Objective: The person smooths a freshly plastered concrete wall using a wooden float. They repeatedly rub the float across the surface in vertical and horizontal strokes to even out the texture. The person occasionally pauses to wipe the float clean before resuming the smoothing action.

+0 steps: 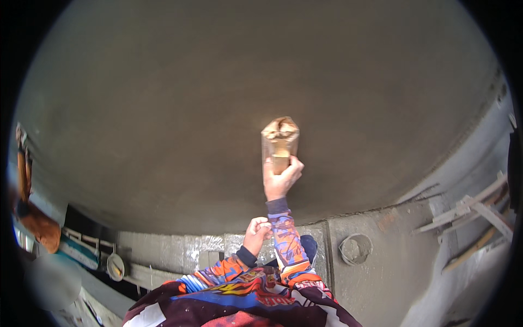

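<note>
In front of me rises a broad grey-brown surface of smooth wet plaster [180,125]. My right hand [282,177] reaches forward and is wrapped round the handle of a plastering float [280,133]. The float is tan with a tapered far end, and its long edges are smeared by motion. It lies against or very close to the plaster; I cannot tell whether it touches. My left hand [257,233] is held back beside the right forearm, its fingers curled in, with nothing visible in them.
A round bucket [356,249] with grey material stands right of me; another pail [115,267] is at the left. Wooden boards [474,210] lie at the far right. Another person in a brown top [41,226] is at the left edge. Wet planks [185,245] run along the wall's base.
</note>
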`<state>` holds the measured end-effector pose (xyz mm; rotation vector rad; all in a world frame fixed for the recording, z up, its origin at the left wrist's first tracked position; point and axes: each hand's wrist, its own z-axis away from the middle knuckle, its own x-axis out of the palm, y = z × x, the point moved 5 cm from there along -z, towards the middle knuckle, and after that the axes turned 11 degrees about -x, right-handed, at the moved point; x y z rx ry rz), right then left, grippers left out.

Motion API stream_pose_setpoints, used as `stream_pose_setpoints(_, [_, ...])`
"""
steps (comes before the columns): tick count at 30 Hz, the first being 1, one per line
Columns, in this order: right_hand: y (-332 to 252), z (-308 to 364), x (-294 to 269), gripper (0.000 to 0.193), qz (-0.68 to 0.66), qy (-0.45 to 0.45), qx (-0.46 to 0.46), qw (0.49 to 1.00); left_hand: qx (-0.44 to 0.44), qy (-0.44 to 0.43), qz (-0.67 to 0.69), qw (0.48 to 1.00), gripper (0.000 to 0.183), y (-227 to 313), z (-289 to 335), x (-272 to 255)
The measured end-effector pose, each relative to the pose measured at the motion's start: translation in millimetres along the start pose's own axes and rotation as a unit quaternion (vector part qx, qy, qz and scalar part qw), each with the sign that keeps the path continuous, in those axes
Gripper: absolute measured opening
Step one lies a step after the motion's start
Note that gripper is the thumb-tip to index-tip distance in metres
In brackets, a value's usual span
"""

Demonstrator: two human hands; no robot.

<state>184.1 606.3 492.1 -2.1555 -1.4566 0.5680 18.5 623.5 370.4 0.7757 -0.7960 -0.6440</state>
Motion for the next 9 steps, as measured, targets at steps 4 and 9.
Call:
stream_pose_setpoints(4, [21.5, 23.3, 1.0, 0.064, -0.041, 0.033, 0.063, 0.997, 0.051, 0.008, 0.013, 0.999, 0.037, 8.6, -9.3, -1.6])
stream_pose_setpoints(9, [42.7, 48.6, -0.2, 0.060, -0.137, 0.014, 0.227, 0.964, 0.063, 0.028, -0.027, 0.997, 0.040, 22.7, -11.2, -19.5])
